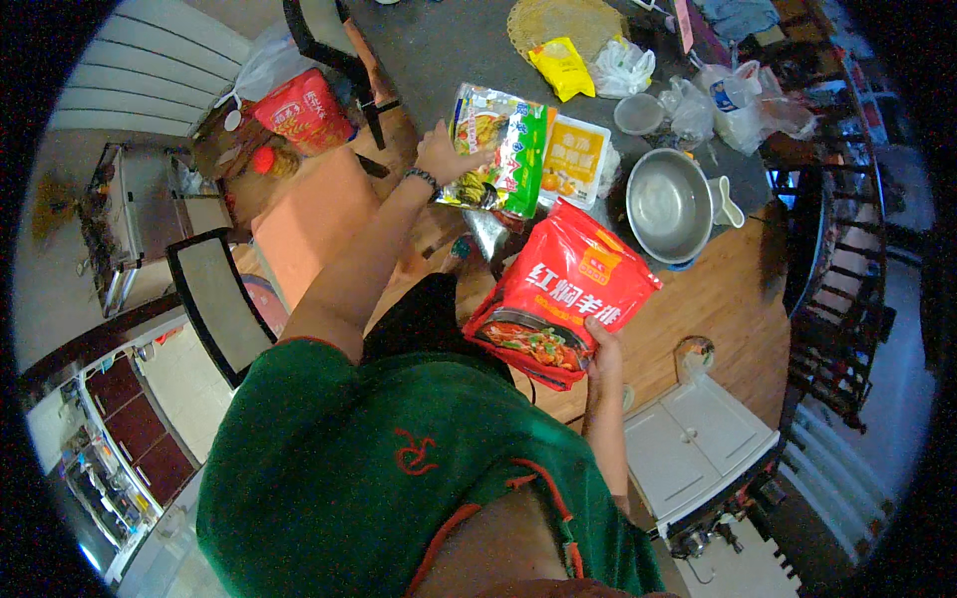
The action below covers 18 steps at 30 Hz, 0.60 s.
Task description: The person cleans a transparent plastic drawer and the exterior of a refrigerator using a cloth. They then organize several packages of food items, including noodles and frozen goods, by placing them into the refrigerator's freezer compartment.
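At the near edge of the table, my left hand (447, 156) grips the left side of a green and white food packet (520, 164), its fingers over the front. My right hand (604, 354) holds a large red food packet (568, 284) by its lower right corner, in front of my body and below the table edge. That red packet is tilted, with a picture of a dish on its lower part. Just right of the green packet lies a yellow and white packet (575, 159), partly covered by it. Something silvery (486, 231) shows between the green and red packets.
On the dark table (424, 50) stand a metal pot (666, 199) with a pale handle and a small clear bowl (638, 115). Behind are a yellow bag (563, 68), several plastic bags (743, 95) and a round woven mat (528, 25). A chair with an orange seat (319, 224) stands left.
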Motion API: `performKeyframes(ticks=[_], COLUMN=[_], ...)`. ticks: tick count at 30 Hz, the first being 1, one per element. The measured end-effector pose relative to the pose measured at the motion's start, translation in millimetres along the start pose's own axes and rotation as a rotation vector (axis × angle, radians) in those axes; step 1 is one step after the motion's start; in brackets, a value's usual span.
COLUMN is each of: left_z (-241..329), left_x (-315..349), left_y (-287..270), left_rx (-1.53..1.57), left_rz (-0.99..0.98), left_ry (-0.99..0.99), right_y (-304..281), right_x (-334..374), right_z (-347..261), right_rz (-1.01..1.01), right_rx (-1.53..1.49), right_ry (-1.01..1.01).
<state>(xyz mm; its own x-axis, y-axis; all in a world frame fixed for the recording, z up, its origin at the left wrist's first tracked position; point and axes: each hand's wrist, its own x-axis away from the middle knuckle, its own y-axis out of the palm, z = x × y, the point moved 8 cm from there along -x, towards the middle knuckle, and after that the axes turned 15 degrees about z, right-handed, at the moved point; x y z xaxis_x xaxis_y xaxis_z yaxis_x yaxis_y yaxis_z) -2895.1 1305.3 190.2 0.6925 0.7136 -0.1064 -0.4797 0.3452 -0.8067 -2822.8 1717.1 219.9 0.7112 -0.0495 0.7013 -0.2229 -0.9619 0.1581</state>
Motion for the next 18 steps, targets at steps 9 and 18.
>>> performKeyframes(ticks=[9, 18], left_z=[-16.6, -25.2], left_x=[-14.0, 9.1], left_y=[66.8, 43.5], left_rx=[0.71, 1.094], left_rz=[-0.584, -0.608], left_ry=[-0.472, -0.679], right_y=[-6.4, -29.7], right_x=[-6.2, -14.0], right_z=[-2.8, 26.4], right_rz=[0.071, 0.109], right_rx=[-0.058, -0.105], right_ry=[-0.059, 0.053])
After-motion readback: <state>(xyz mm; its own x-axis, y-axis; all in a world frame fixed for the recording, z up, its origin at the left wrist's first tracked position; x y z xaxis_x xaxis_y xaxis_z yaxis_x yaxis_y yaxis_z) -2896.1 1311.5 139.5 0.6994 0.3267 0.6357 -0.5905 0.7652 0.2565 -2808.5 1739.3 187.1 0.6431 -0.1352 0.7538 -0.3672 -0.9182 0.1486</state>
